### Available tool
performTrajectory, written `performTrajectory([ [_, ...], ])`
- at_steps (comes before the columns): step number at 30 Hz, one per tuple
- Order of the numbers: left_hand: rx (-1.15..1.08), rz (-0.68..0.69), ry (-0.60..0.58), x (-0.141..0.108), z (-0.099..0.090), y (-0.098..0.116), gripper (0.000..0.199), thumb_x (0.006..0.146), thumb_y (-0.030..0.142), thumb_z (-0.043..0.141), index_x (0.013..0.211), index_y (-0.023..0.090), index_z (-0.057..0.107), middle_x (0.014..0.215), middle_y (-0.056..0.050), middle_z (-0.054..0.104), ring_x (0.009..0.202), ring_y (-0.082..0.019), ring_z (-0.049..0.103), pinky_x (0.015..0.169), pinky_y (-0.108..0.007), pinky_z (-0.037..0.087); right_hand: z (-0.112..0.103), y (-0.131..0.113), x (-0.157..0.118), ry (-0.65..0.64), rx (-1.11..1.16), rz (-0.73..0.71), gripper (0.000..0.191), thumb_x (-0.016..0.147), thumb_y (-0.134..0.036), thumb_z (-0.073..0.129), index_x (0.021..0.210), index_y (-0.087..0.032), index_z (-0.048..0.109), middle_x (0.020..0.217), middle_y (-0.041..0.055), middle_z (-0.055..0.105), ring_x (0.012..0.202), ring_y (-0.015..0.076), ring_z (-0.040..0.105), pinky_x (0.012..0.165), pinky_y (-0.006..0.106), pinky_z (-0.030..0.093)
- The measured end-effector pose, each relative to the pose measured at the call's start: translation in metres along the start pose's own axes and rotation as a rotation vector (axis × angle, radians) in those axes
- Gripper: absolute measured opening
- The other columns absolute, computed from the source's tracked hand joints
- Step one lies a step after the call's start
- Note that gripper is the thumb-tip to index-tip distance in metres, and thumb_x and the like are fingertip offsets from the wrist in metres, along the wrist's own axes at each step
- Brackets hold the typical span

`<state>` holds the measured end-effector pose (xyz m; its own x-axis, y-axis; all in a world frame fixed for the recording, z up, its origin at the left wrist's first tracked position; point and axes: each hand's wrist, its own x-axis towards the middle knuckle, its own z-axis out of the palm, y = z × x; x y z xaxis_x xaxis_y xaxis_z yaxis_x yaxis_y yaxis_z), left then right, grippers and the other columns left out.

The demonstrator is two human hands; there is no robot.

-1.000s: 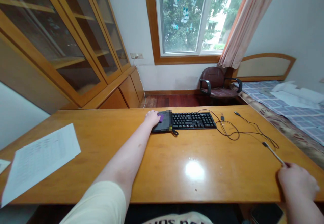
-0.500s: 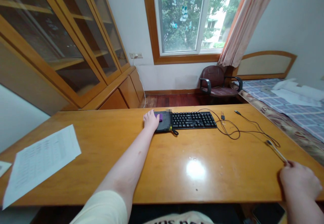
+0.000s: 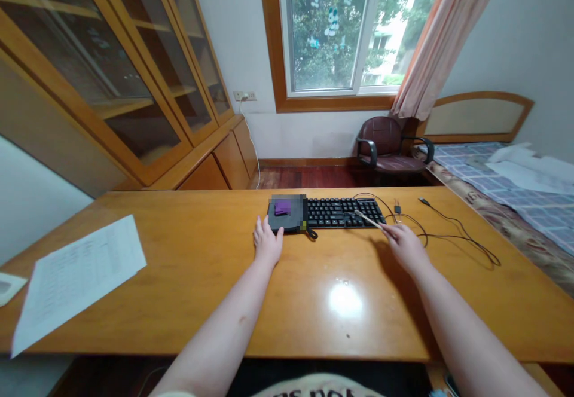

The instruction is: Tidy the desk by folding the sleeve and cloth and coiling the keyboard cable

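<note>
While both arms reach toward frame centre:
Left hand [image 3: 268, 246]: flat, fingers loosely spread, holding nothing, just below the grey pad [image 3: 287, 216].
Right hand [image 3: 406, 246]: closed on a thin stick [image 3: 368, 219], its tip over the keyboard [image 3: 344, 213].
Advice: probably keep the stick low and steady, clear of the cable [image 3: 452, 237].

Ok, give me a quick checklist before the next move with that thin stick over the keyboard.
1. Right hand grips the thin stick: ok.
2. Stick tip over the black keyboard: ok, over its right part; contact with the keys cannot tell.
3. Left hand steadies the dark pad: not ok, it lies on the desk just short of the pad.
4. Black cable away from the right hand: not ok, it runs close beside the hand.
5. Purple piece lying on the pad: ok.
</note>
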<state>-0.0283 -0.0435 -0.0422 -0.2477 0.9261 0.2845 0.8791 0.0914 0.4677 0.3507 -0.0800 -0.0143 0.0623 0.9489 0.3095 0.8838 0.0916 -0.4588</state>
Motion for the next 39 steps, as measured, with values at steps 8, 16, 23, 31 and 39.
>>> performTrajectory([
  [8,-0.032,-0.057,-0.023,0.006,0.0,0.0,0.058,0.086,0.043,0.043,0.132,0.008,0.036,0.144,-0.023,0.027,0.131,-0.032,0.031,0.104,-0.045,0.031,0.059,-0.075,0.08,-0.115,0.013,-0.052,0.022,0.084,-0.026,0.052,0.095,-0.019,0.069,0.095,0.0077,0.064,0.092,0.0183,0.057,0.084,0.029,0.042],
  [16,-0.023,-0.061,-0.079,0.006,0.003,-0.001,0.068,0.086,0.048,0.041,0.14,0.011,0.024,0.146,-0.02,0.024,0.131,-0.033,0.03,0.104,-0.047,0.029,0.082,-0.117,0.098,-0.103,0.11,-0.031,0.025,0.086,-0.024,0.048,0.1,-0.016,0.066,0.097,0.0076,0.066,0.091,0.0171,0.058,0.084,0.028,0.042],
  [23,0.013,-0.035,-0.108,0.006,0.004,0.0,0.071,0.084,0.051,0.041,0.141,0.013,0.021,0.146,-0.019,0.025,0.132,-0.033,0.029,0.106,-0.047,0.025,0.111,-0.177,0.106,-0.166,0.176,-0.104,0.02,0.084,-0.021,0.05,0.095,-0.015,0.066,0.095,0.0074,0.064,0.093,0.0153,0.057,0.087,0.025,0.04],
  [31,0.026,-0.026,-0.097,0.006,0.005,0.0,0.069,0.085,0.049,0.041,0.14,0.012,0.024,0.144,-0.019,0.03,0.131,-0.03,0.032,0.107,-0.045,0.023,0.132,-0.216,0.077,-0.156,0.142,-0.016,0.019,0.081,-0.019,0.048,0.094,-0.014,0.062,0.1,0.0128,0.057,0.09,0.0201,0.057,0.082,0.03,0.043],
  [39,0.017,-0.019,-0.086,0.007,0.01,-0.004,0.062,0.088,0.046,0.034,0.139,0.012,0.027,0.142,-0.018,0.034,0.13,-0.029,0.033,0.107,-0.045,0.023,0.14,-0.226,0.06,-0.209,0.134,-0.006,0.021,0.08,-0.023,0.05,0.094,-0.016,0.064,0.096,0.0103,0.061,0.089,0.0197,0.058,0.08,0.029,0.043],
])
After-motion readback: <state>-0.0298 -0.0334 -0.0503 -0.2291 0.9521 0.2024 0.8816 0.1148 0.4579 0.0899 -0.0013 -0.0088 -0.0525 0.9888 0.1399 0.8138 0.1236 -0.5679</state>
